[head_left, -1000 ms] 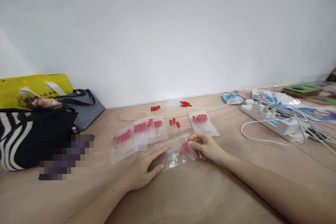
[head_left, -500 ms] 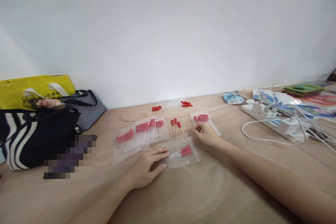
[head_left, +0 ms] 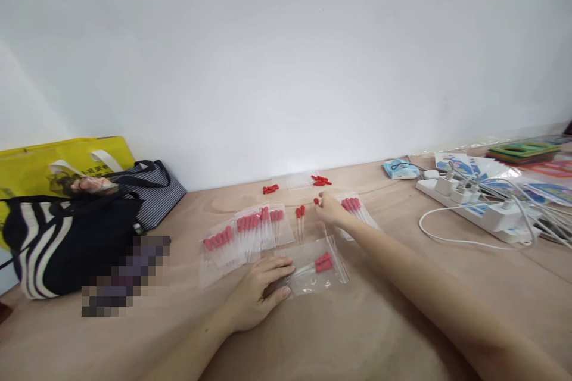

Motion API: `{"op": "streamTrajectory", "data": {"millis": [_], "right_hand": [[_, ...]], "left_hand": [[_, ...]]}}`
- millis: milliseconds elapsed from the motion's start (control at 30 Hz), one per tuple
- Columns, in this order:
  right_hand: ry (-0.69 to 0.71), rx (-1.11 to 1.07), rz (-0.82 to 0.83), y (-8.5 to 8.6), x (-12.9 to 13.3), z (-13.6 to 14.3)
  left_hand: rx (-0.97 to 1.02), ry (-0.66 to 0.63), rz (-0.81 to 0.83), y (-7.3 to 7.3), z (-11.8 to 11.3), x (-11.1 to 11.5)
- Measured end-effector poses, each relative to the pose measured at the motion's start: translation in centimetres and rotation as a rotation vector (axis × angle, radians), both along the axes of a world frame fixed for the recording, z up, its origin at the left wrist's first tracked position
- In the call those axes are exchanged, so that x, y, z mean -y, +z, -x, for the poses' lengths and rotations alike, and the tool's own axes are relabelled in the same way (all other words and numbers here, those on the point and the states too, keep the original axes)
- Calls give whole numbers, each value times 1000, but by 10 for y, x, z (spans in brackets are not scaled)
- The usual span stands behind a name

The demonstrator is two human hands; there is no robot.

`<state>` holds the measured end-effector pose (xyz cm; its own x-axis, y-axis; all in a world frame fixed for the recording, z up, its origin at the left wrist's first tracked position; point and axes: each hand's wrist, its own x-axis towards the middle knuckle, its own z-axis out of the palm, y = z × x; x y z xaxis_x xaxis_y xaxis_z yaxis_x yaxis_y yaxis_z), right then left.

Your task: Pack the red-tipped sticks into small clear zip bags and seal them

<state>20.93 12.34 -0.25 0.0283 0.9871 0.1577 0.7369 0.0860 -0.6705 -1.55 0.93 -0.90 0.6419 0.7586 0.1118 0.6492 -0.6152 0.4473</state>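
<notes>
Between filled bags (head_left: 250, 238), two droppers (head_left: 300, 223) lay unbagged as my right hand (head_left: 333, 211) pinched another dropper (head_left: 316, 201) and my left hand (head_left: 261, 289), thumb and fingers apart, steadied a part-filled bag (head_left: 310, 287).

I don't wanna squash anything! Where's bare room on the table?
Between the left hand and right forearm, nearer than the clear bag; also between that forearm and the white power strip. It's crowded around the red-topped droppers and cables.
</notes>
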Motion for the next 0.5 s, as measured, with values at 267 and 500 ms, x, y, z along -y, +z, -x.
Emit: {"op": "streamTrajectory", "data": {"millis": [267,500], "right_hand": [[-137,-717,-238,-24,48,-73],[-159,-1003,-113,-43,71,-53]], "left_hand": [[-5,-2,1,-2,0,-3],[-27,1,-18,-2,0,-3]]}}
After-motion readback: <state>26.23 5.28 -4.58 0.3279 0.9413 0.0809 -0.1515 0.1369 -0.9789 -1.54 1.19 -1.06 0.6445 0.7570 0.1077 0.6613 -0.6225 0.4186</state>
